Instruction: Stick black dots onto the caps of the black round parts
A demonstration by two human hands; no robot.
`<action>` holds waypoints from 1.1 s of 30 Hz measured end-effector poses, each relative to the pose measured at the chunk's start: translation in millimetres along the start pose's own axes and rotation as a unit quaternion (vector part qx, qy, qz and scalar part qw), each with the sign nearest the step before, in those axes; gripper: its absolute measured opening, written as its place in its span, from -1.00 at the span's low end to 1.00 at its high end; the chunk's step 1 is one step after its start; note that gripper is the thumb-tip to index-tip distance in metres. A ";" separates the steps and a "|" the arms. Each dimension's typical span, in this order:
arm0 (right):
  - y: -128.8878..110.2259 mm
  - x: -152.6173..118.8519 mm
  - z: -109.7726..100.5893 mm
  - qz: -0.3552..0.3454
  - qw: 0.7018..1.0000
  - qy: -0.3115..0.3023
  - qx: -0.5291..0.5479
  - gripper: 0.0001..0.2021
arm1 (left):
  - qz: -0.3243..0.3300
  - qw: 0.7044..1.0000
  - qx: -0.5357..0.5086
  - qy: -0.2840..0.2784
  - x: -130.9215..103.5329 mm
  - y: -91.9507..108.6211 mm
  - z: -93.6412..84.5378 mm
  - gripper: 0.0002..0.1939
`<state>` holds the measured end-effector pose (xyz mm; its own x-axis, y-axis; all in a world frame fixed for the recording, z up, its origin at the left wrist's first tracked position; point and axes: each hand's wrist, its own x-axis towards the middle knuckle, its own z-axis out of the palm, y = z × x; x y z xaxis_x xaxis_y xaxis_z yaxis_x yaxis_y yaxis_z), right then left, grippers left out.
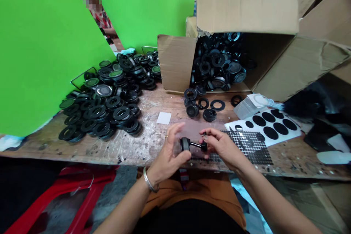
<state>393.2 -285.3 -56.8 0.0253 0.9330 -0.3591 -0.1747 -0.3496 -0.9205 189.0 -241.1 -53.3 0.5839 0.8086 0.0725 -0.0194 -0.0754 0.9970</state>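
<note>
In front of me, above the table's front edge, is a black phone-holder-like part: a thick round disc [185, 145] joined by a short shiny rod to a small black knob [204, 147]. My left hand [169, 155] curves around the disc, its thumb on the near rim and its fingers raised on the far side. At the knob end, my right hand [219, 145] has its fingers closed, with thumb and index finger pinched around a small dark piece. Below the right hand lies a clear sheet of small black dots [251, 146].
Black round parts [104, 111] are heaped at left. An open cardboard box [177, 64] of similar parts stands behind, with loose rings [217, 105] before it. A white sheet with black circles [294, 133], a stack of cards [251, 106] and a white square [163, 118] lie on the table.
</note>
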 end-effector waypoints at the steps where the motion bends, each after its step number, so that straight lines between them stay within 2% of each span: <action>1: -0.5 0.7 2.5 0.025 0.999 -0.014 0.017 -0.65 | 0.067 0.995 0.069 -0.011 0.5 -1.9 -3.3 -0.43; 2: -0.2 0.9 4.3 0.043 0.998 -0.033 0.031 -0.64 | 0.114 0.987 0.113 -0.028 0.6 -4.4 -6.2 -0.47; 4: 3.3 -0.2 4.9 0.055 0.996 -0.061 0.022 -0.60 | 0.147 0.981 0.119 -0.028 0.1 -10.7 -10.0 -0.61; 5: 6.4 -1.4 3.1 0.049 0.997 -0.064 -0.014 -0.60 | 0.137 0.986 0.090 0.004 -0.4 -14.0 -11.0 -0.69; 7: 15.4 -4.3 -4.5 0.002 0.986 -0.043 -0.159 -0.70 | 0.084 0.991 0.008 0.104 -1.0 -19.7 -11.5 -0.74; 8: 20.9 -5.8 -9.8 -0.035 0.967 -0.027 -0.252 -0.78 | 0.052 0.986 -0.033 0.154 -0.9 -21.7 -11.4 -0.70; 10: 32.9 -8.2 -20.8 -0.111 0.903 -0.011 -0.414 -0.90 | -0.009 0.969 -0.099 0.227 0.7 -23.8 -10.6 -0.60; 12: 44.5 -9.1 -29.2 -0.149 0.856 -0.021 -0.495 -0.88 | -0.062 0.952 -0.141 0.266 3.5 -23.9 -9.1 -0.56; 15: 56.0 -8.0 -33.7 -0.165 0.829 -0.027 -0.533 -0.85 | -0.126 0.936 -0.181 0.275 7.2 -23.1 -4.8 -0.53; 17: 57.9 -7.0 -32.2 -0.176 0.813 -0.026 -0.554 -0.84 | -0.139 0.931 -0.197 0.275 9.1 -23.0 -1.1 -0.51; 23: 56.3 -6.0 -21.9 -0.210 0.736 -0.012 -0.643 -0.84 | -0.132 0.917 -0.209 0.312 15.9 -25.5 7.3 -0.52; 28: 62.4 -11.4 -16.7 -0.257 0.676 0.043 -0.689 -0.84 | -0.114 0.921 -0.160 0.336 19.8 -30.1 9.0 -0.51; 30: 56.9 -17.6 -13.2 -0.290 0.686 0.069 -0.663 -0.83 | -0.108 0.925 -0.138 0.338 19.8 -31.5 10.1 -0.51; 33: 37.0 -27.6 -2.2 -0.362 0.754 0.080 -0.542 -0.84 | -0.094 0.939 -0.101 0.316 18.7 -32.8 14.8 -0.50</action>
<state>388.2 -324.2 -81.3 -0.1393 0.9210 0.3637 0.8468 0.3012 -0.4385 212.6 -232.1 -85.1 -0.0041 0.9861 -0.1660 -0.1555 0.1634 0.9742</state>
